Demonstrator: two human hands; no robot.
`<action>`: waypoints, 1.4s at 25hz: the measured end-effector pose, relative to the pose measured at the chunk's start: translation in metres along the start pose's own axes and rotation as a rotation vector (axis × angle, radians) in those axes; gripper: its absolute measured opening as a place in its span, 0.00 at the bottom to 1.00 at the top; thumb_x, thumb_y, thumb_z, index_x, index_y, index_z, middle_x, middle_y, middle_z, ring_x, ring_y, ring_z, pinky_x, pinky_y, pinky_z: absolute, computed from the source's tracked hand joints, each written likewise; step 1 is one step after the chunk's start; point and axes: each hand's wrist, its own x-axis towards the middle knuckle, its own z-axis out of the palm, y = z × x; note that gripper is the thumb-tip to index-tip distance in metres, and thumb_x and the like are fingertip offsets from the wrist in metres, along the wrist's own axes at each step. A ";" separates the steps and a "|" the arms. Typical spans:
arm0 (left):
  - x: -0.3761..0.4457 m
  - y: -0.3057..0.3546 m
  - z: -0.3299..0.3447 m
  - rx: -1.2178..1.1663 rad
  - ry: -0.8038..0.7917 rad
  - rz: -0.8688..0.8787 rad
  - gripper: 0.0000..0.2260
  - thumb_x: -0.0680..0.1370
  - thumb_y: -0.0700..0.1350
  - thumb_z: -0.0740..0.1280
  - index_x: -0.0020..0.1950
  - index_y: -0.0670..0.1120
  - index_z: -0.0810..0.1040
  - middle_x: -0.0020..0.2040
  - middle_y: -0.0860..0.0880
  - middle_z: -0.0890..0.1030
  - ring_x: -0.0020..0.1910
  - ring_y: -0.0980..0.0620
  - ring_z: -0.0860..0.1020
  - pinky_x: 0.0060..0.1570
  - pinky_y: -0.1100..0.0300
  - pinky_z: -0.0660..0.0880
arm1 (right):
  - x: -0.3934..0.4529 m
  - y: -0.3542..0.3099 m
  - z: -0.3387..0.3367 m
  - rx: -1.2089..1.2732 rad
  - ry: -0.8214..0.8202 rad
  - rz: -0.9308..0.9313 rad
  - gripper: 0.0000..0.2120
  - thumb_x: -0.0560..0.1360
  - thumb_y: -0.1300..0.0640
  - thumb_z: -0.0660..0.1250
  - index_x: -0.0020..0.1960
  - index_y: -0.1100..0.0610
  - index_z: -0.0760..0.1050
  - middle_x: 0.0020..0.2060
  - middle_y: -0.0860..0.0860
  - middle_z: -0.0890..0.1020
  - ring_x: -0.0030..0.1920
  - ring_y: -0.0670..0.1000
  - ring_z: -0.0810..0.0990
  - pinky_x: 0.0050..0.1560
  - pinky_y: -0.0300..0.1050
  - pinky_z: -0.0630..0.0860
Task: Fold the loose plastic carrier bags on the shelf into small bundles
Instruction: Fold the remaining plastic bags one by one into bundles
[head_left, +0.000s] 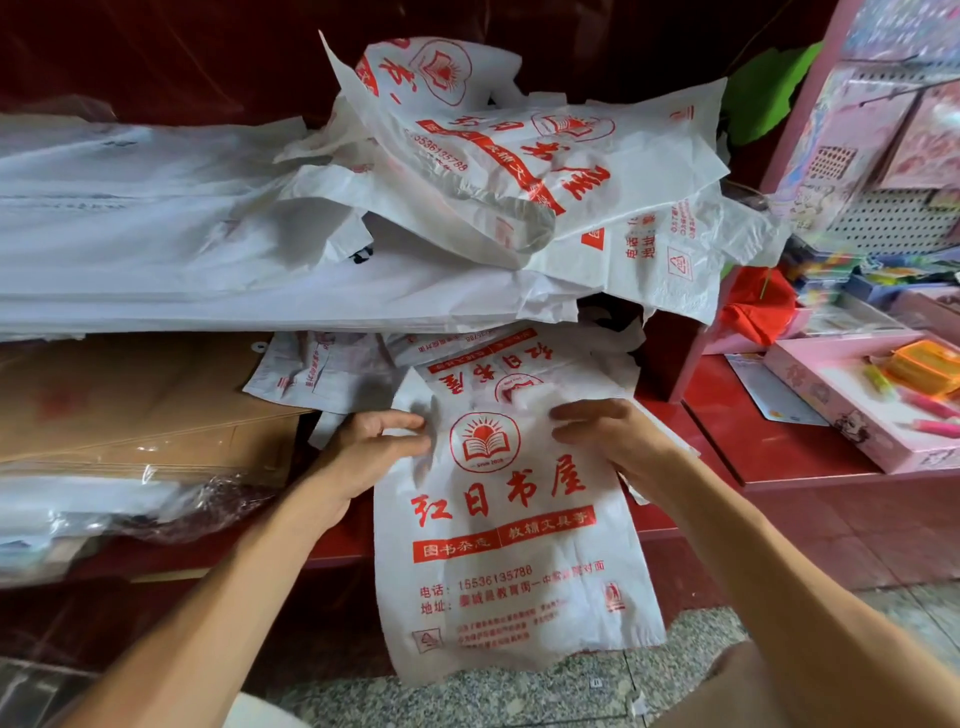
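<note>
A white plastic carrier bag (511, 551) with red print and a book-and-sun logo hangs flat over the front edge of the dark red shelf (670, 410). My left hand (374, 447) pinches its upper left edge between thumb and fingers. My right hand (608, 431) grips its upper right edge, fingers curled over the plastic. The bag's top part lies folded back on the shelf. More loose printed bags (519, 156) are heaped above and behind, and several (322, 374) lie flat on the shelf behind my hands.
A thick stack of white sheets (156, 223) fills the left. Brown cardboard (140, 400) and wrapped packs (104, 514) lie below it. A pink tray (852, 410) of stationery sits on the red counter at right, with a pegboard display (883, 171) above. Speckled floor (519, 691) is underneath.
</note>
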 end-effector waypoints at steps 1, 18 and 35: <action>0.002 0.000 0.000 -0.041 0.033 0.016 0.11 0.74 0.41 0.73 0.55 0.49 0.82 0.54 0.53 0.82 0.52 0.61 0.77 0.43 0.73 0.67 | 0.001 0.000 0.000 -0.039 0.032 0.002 0.13 0.72 0.69 0.69 0.52 0.56 0.84 0.50 0.57 0.85 0.44 0.59 0.85 0.48 0.54 0.83; 0.043 -0.009 -0.006 0.168 0.013 0.279 0.40 0.71 0.26 0.64 0.75 0.59 0.63 0.74 0.58 0.66 0.69 0.60 0.65 0.59 0.76 0.65 | 0.006 -0.012 0.009 -0.080 -0.036 -0.261 0.25 0.64 0.52 0.71 0.61 0.46 0.80 0.60 0.43 0.81 0.61 0.44 0.78 0.63 0.44 0.71; 0.036 -0.014 0.004 0.679 0.343 0.431 0.37 0.73 0.34 0.69 0.79 0.50 0.59 0.80 0.47 0.54 0.74 0.41 0.62 0.65 0.49 0.69 | 0.039 0.002 0.038 -0.437 0.223 -0.530 0.42 0.69 0.70 0.65 0.79 0.55 0.54 0.79 0.49 0.53 0.76 0.44 0.54 0.70 0.35 0.62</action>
